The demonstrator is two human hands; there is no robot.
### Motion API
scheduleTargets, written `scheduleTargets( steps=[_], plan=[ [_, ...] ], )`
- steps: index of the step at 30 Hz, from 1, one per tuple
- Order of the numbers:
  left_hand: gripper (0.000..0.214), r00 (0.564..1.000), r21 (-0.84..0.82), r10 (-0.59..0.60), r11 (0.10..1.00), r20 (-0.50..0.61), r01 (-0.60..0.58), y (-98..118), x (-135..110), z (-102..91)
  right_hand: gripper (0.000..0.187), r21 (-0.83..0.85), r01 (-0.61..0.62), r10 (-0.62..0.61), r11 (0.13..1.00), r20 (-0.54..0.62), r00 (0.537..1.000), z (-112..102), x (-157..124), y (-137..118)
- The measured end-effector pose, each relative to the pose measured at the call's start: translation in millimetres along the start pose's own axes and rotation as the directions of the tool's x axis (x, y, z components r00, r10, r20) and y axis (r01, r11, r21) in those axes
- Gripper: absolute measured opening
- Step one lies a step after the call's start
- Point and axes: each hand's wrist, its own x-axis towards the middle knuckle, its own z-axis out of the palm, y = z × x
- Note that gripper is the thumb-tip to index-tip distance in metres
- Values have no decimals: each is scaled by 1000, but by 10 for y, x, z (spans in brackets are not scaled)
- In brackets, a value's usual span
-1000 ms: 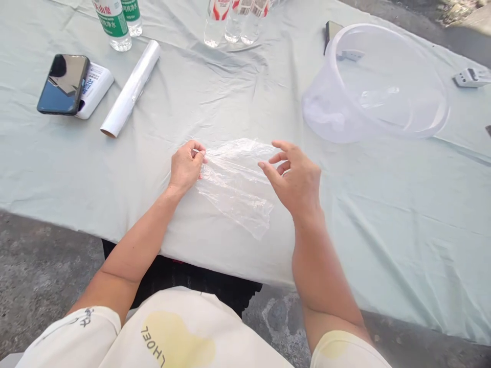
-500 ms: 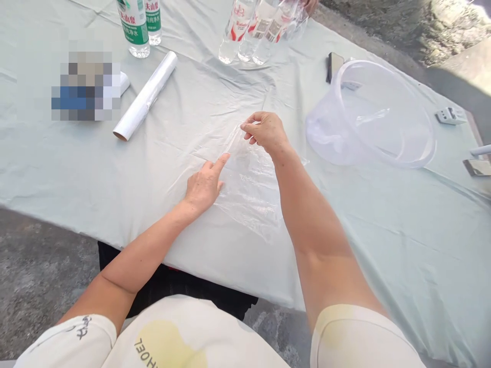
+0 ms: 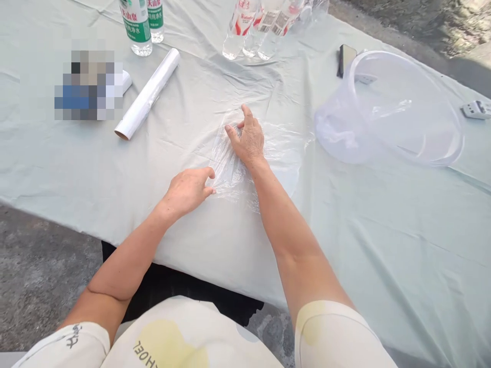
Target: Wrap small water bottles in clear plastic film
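The right hand [image 3: 247,139] lies open and palm down on a sheet of clear cling film [image 3: 284,153], fingers stretched out and slightly spread, pressing the film flat against the pale green tablecloth [image 3: 115,174]. The film is spread on the cloth under and around this hand. It runs out to the hand's right and back along the forearm, wrinkled and glossy.

The left hand [image 3: 187,190] rests just near and left of the right hand, knuckles up and fingers bent. Its fingertips [image 3: 209,173] and thumb meet the film's near-left edge; whether they pinch the film or only touch it cannot be told.

Beyond the left hand and well apart from it, a roll of cling film [image 3: 148,94] lies slanted on the cloth, its cardboard core end pointing toward the person. A blurred-out patch sits further left of the roll. Two green-labelled water bottles [image 3: 137,25] stand past the roll's far end. Straight beyond the right hand stands a cluster of red-labelled water bottles [image 3: 241,28].

To the right of the right hand, near the film's far edge, a large clear plastic tub [image 3: 387,110] lies tipped on its side with its open mouth facing right. A dark flat object [image 3: 344,59] shows just behind the tub, and a small white device [image 3: 475,109] lies at the far right.
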Motion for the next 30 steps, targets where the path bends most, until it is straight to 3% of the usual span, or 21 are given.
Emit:
scheduleTargets(
  steps=[4, 6, 8, 10, 11, 13, 14, 16, 18, 22, 25, 28, 30],
  plan=[
    [10, 999, 114, -38, 993, 23, 35, -207, -228, -187, 71, 41, 39, -36, 998, -56, 998, -5, -126, -45],
    [15, 988, 207, -34, 976, -148, 65, -227, -224, -276, 72, 76, 36, -31, 996, -68, 997, -13, -193, -78],
    [14, 922, 251, 36, 966, -385, 67, -158, -95, -303, 76, 48, 17, -16, 999, -24, 1000, -30, -247, -116],
    [22, 858, 279, 168, 960, -485, -30, -36, 142, -254, 78, -1, -8, 8, 1000, 12, 1000, -48, -282, -155],
    [29, 854, 305, 252, 945, -455, -116, 23, 283, -212, 79, -11, -21, 21, 1000, 9, 1000, -53, -292, -173],
    [39, 875, 348, 421, 879, -241, -327, 89, 565, -133, 77, 11, -38, 39, 999, -33, 999, -56, -300, -201],
    [43, 884, 362, 446, 854, -138, -374, 86, 687, -109, 76, 34, -41, 43, 999, -58, 997, -54, -298, -208],
    [55, 916, 396, 402, 839, 9, -372, 3, 862, -103, 73, 76, -24, 31, 997, -83, 996, -56, -290, -197],
    [72, 937, 435, 340, 834, 81, -340, -147, 940, -141, 73, 105, 43, -37, 994, -62, 997, -85, -285, -135],
    [93, 942, 486, 329, 812, 74, -322, -411, 946, -211, 76, 117, 250, -257, 961, 49, 965, -261, -327, 247],
    [101, 929, 504, 368, 797, 31, -332, -483, 945, -182, 67, 87, 288, -296, 954, 109, 949, -467, -319, 742],
    [102, 909, 493, 417, 792, -8, -359, -501, 963, -129, 39, 23, 137, -138, 990, 49, 989, -664, -48, 1152],
    [103, 901, 479, 432, 798, -30, -366, -510, 971, -111, 30, 6, -15, 15, 1000, -65, 998, -736, 342, 1214]
  ],
)
